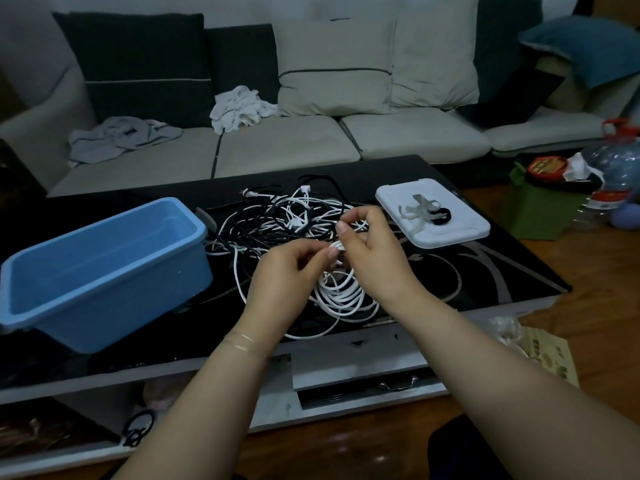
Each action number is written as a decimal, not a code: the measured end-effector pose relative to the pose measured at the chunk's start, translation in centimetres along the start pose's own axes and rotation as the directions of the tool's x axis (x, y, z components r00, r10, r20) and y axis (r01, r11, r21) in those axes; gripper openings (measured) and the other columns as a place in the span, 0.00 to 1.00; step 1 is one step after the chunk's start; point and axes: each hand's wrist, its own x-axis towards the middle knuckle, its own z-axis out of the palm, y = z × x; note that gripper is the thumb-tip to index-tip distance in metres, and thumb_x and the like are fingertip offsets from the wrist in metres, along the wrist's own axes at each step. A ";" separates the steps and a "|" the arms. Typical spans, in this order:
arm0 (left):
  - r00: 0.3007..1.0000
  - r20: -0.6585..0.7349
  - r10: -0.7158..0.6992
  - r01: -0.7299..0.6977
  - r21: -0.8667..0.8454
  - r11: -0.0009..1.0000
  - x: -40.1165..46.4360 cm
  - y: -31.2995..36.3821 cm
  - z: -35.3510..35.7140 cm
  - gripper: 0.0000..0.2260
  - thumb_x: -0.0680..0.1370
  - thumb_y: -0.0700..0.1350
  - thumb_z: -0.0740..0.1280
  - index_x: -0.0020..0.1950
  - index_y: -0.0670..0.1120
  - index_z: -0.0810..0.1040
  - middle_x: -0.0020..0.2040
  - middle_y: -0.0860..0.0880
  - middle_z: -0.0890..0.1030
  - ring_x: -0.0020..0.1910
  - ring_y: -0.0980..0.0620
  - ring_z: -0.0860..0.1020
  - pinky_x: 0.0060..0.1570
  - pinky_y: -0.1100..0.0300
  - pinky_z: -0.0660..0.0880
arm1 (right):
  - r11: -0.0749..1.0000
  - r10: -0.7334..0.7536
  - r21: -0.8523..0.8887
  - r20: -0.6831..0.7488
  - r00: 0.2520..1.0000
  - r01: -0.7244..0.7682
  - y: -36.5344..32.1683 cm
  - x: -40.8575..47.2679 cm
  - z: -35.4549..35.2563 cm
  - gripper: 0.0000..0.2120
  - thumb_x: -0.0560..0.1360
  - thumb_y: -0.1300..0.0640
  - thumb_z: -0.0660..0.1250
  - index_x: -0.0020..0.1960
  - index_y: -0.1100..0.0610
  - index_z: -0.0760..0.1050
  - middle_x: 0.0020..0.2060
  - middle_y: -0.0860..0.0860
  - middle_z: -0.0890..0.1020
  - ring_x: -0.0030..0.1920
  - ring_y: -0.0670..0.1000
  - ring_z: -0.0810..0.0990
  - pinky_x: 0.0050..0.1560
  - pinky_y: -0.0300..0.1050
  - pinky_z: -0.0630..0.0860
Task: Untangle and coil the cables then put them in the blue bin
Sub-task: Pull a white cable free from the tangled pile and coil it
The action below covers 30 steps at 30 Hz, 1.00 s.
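Observation:
A tangle of black and white cables (277,216) lies in the middle of the black table (485,271). Nearer to me, loops of a white cable (343,294) hang below my hands. My left hand (291,271) pinches this white cable at its top with thumb and fingers. My right hand (372,242) grips the same cable just to the right, fingers curled, thumb touching the left hand's fingertips. The blue bin (104,268) stands on the table's left side with nothing visible inside.
A white lid (460,233) with pale strips and a black ring on it lies at the table's right. A sofa with cushions and crumpled cloths is behind. A green bag and a big water bottle (616,161) stand on the floor at right.

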 end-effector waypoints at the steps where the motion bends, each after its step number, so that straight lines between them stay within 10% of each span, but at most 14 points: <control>1: 1.000 0.008 0.028 -0.029 0.142 0.989 -0.1 -0.1 -0.2 0.03 0.77 0.51 0.69 0.46 0.57 0.83 0.37 0.56 0.84 0.38 0.59 0.81 0.42 0.59 0.77 | 1.000 0.002 -0.018 0.002 1.000 -0.002 0.1 0.0 0.1 0.03 0.79 0.53 0.62 0.49 0.48 0.68 0.30 0.51 0.77 0.33 0.54 0.77 0.39 0.52 0.75; 14: 0.987 0.066 0.146 -0.151 0.690 0.708 0.0 -0.2 -2.7 0.09 0.79 0.49 0.62 0.41 0.46 0.71 0.36 0.47 0.78 0.40 0.42 0.77 0.35 0.52 0.67 | 0.992 0.052 0.102 0.165 0.985 -0.070 0.7 0.2 2.9 0.06 0.78 0.47 0.63 0.53 0.45 0.68 0.26 0.43 0.79 0.30 0.42 0.78 0.38 0.39 0.75; 16: 0.987 0.017 0.161 -0.127 0.701 0.701 0.1 -0.5 -3.8 0.08 0.79 0.49 0.63 0.44 0.45 0.74 0.39 0.44 0.80 0.41 0.41 0.78 0.37 0.51 0.70 | 0.991 0.053 0.107 0.208 0.977 -0.077 0.7 0.4 3.2 0.14 0.77 0.43 0.62 0.58 0.47 0.66 0.30 0.39 0.80 0.34 0.37 0.78 0.41 0.33 0.74; 20: 0.966 -0.238 0.101 0.054 0.567 0.822 0.7 -1.1 -7.5 0.07 0.79 0.48 0.66 0.50 0.46 0.80 0.41 0.44 0.83 0.43 0.41 0.79 0.41 0.51 0.74 | 0.989 0.108 0.077 0.207 0.972 -0.126 1.0 1.2 2.9 0.16 0.76 0.41 0.63 0.60 0.46 0.65 0.45 0.46 0.81 0.49 0.46 0.81 0.55 0.54 0.78; 27: 0.858 -0.514 -0.029 0.270 0.402 0.875 5.1 -1.9 -16.9 0.05 0.74 0.42 0.68 0.46 0.44 0.82 0.40 0.44 0.82 0.45 0.44 0.81 0.40 0.59 0.69 | 0.961 0.157 0.186 0.235 0.959 -0.203 0.5 1.7 2.7 0.04 0.79 0.52 0.63 0.52 0.48 0.69 0.40 0.51 0.81 0.33 0.46 0.80 0.34 0.41 0.78; 30: 0.841 -0.513 -0.172 0.412 0.403 0.817 6.8 -2.6 -20.7 0.17 0.73 0.40 0.67 0.62 0.47 0.78 0.45 0.44 0.81 0.45 0.44 0.79 0.48 0.52 0.77 | 0.963 0.155 0.181 0.242 0.958 -0.202 0.3 1.5 2.8 0.03 0.80 0.57 0.62 0.53 0.51 0.69 0.38 0.52 0.80 0.32 0.48 0.79 0.31 0.38 0.77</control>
